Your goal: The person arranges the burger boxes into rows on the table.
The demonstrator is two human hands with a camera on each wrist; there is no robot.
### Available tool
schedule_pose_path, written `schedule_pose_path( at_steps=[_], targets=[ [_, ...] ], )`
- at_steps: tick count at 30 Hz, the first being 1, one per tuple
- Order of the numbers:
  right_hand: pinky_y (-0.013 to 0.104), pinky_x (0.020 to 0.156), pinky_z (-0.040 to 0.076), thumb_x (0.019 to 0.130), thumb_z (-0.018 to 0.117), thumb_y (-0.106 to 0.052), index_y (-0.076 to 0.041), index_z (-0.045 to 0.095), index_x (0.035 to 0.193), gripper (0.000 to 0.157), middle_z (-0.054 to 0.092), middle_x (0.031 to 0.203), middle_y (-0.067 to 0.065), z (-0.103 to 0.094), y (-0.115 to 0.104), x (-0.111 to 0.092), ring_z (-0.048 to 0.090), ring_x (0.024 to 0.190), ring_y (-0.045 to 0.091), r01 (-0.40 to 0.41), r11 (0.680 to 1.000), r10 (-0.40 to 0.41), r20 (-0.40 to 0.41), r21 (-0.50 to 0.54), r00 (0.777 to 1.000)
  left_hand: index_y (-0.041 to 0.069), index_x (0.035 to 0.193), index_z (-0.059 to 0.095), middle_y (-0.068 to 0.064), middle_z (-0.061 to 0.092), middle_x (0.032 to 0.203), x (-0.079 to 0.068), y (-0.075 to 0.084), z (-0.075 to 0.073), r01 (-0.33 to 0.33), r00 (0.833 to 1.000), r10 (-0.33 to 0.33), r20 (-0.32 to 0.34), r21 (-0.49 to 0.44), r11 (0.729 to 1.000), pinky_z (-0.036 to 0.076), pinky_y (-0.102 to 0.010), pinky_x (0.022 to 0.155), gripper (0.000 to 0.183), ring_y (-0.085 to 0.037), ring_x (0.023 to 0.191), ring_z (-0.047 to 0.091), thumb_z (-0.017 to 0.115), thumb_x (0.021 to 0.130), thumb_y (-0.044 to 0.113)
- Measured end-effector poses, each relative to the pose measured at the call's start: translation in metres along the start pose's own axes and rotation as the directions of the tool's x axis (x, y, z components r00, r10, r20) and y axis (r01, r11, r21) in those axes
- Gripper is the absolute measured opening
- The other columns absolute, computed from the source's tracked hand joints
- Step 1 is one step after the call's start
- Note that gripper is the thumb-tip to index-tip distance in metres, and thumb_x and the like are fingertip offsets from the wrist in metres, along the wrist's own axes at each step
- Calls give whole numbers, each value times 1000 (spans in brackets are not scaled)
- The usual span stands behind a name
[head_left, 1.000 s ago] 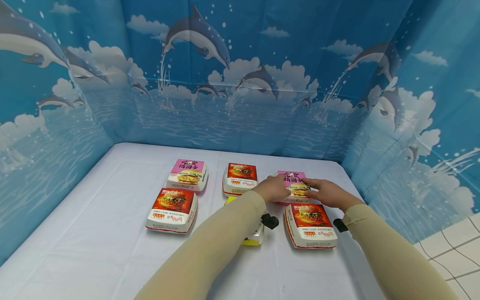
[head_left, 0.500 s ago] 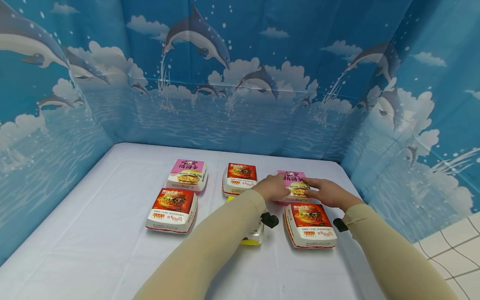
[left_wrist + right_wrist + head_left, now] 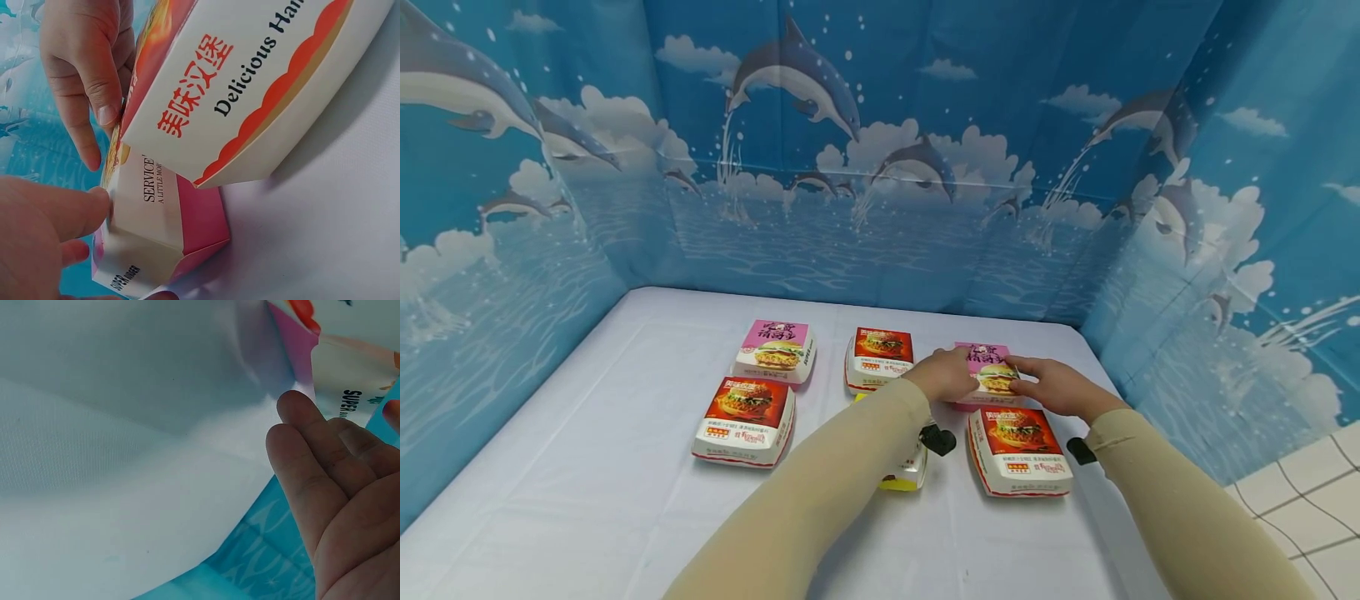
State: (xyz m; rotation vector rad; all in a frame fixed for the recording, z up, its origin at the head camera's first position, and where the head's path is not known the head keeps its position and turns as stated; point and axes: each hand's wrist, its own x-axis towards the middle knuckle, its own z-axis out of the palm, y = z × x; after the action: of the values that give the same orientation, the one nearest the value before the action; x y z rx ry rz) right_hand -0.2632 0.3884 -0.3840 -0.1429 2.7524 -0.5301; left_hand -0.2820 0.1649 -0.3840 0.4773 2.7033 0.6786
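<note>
At the back right of the table, both hands hold a pink-topped burger box [image 3: 995, 379] from its two sides. My left hand [image 3: 951, 377] is at its left, and the left wrist view has the thumb against the lid's edge. On the opposite side is my right hand [image 3: 1060, 388], thumb and forefinger at the lid's rim. Its other fingers [image 3: 319, 447] reach toward the box's side in the right wrist view, nearly straight. The box sits flat behind a red-topped burger box [image 3: 1021, 442], which partly covers it in the left wrist view.
To the left stand a second pink-topped box [image 3: 775, 350], a red-topped box [image 3: 745, 417] before it, and another red-topped box [image 3: 880, 354] at middle back. My left forearm mostly hides a yellow-edged box [image 3: 906, 477]. Dolphin-printed curtains [image 3: 880, 242] border the white tabletop [image 3: 580, 467].
Both hands stay in nearly the same place around the pink-topped burger box. The head view has shifted very slightly; the boxes keep their positions.
</note>
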Motion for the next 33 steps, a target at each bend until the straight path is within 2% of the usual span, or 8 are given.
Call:
schedule_pose_path(
  at_steps=[9,13,16,20,25,29,33],
  targets=[
    [73,116,36,106,55,-54,-13,30,167,77,34,165,32,-3,0,-4,31,150,58,4,1000,-3,-27,2,1000,27,164,38,-8,53,153,-6,3,-6,-2,1000,2,-18,-5,1000,51,-43,112,67,-20,125,54,63,103,42],
    [73,116,36,107,53,-54,-10,32,166,77,36,164,32,-4,0,-7,34,149,57,16,1000,-16,-64,-7,998,25,162,39,-9,54,148,-8,4,-12,-14,1000,13,-19,-32,999,54,-43,106,64,-20,116,54,62,104,40],
    [73,115,36,108,52,-51,-8,35,164,73,37,164,32,-4,0,-7,36,148,56,27,999,-30,-100,-27,995,26,163,38,-10,53,150,-11,5,-18,-32,999,31,-16,-47,998,56,-40,102,64,-19,114,54,62,105,37],
    [72,115,38,110,51,-44,-6,39,162,65,40,162,31,-5,-1,-9,39,147,56,38,998,-45,-153,-53,987,27,165,35,-9,48,158,-17,4,-29,-59,998,59,-21,-5,998,57,-36,100,65,-18,119,54,61,106,35],
    [69,110,45,112,49,-37,-4,43,160,58,45,158,34,-4,-1,-11,49,139,55,36,997,-49,-213,-64,976,25,166,33,-6,43,165,-26,-2,-44,-108,993,112,-33,101,989,56,-38,108,63,-18,138,53,56,108,35],
    [67,106,50,113,47,-39,-4,43,159,58,47,156,34,-4,-1,-13,54,134,54,23,998,-36,-238,-54,971,26,167,31,-8,38,169,-34,-7,-55,-142,989,145,-19,103,984,50,-42,116,62,-22,148,49,54,110,35],
    [67,107,49,112,46,-43,-5,43,159,61,46,157,34,-4,-1,-15,53,135,53,18,999,-28,-250,-43,968,26,168,28,-5,36,171,-41,-14,-63,-192,981,195,-3,173,966,46,-42,120,63,-21,154,42,53,111,37]
  ],
)
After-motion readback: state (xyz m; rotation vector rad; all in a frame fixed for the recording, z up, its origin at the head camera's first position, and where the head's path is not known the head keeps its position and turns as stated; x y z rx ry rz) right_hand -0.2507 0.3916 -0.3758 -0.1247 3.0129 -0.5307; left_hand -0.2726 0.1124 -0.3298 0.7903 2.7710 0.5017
